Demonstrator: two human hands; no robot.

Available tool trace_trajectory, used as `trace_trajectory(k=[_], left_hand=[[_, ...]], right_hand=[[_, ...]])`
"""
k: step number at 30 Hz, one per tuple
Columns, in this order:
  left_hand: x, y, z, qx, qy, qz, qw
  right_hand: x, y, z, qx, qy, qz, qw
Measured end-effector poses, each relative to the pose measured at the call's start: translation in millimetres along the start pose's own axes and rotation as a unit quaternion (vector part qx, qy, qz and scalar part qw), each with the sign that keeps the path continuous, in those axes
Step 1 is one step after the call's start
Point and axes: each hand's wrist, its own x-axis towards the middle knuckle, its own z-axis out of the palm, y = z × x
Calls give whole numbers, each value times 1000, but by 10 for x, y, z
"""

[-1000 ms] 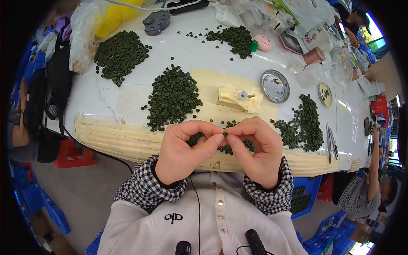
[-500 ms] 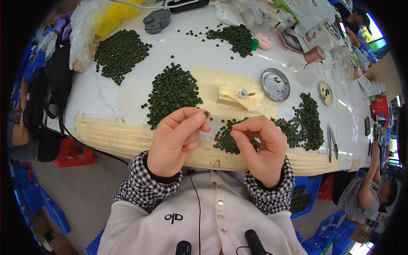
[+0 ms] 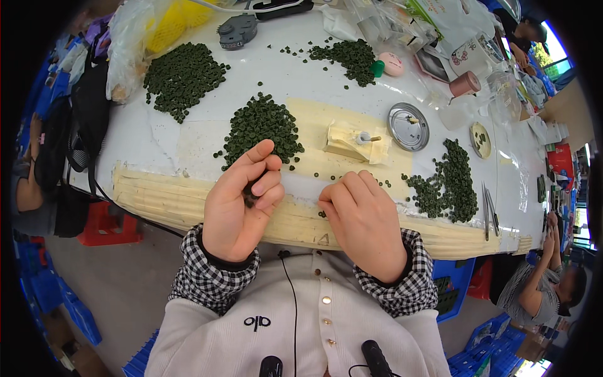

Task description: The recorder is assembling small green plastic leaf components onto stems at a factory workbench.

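Observation:
My left hand (image 3: 242, 204) is raised over the table's front edge, palm up and index finger stretched out. Its other fingers curl round something dark (image 3: 250, 198), seemingly small dark green round pieces. My right hand (image 3: 370, 229) reaches down over the small pile nearest me, back of the hand up. Its thumb and fingertips come together at the table; what lies between them is hidden. Just beyond my left hand spreads a large heap of dark green button-like pieces (image 3: 264, 125). A small block wrapped in cream tape (image 3: 348, 147), with a metal pin on top, stands ahead.
More green heaps lie at the far left (image 3: 185, 78), far middle (image 3: 352, 60) and right (image 3: 458, 182). Tweezers (image 3: 490, 210) rest near the right edge. A round metal lid (image 3: 408, 127), a pink spool (image 3: 465, 84) and a grey device (image 3: 237, 31) stand farther back.
My left hand has moved slightly left, its thumb and index finger parting from a green piece held between them. My right hand has turned palm down and dropped over the near pile.

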Motion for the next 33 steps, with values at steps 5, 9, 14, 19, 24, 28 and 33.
trace_trajectory(k=[5,9,14,19,24,28,33], left_hand=[[-21,-4,-10,-6,-34,-34,999],[-30,-45,-9,11,-36,-63,997],[-32,-79,-30,29,-61,-81,994],[-31,-102,25,43,-31,-88,995],[-33,-113,58,68,-29,-90,993],[-32,-135,58,88,-45,-97,990],[-59,-176,136,144,-48,-109,982]], right_hand=[[17,-45,-52,-2,-29,23,999],[9,-49,-35,-15,-35,23,999],[17,4,29,16,20,21,999],[-1,31,-44,88,50,11,995],[-65,57,-133,279,48,112,952],[-154,72,-183,649,57,219,726],[-170,61,-155,791,29,251,557]])
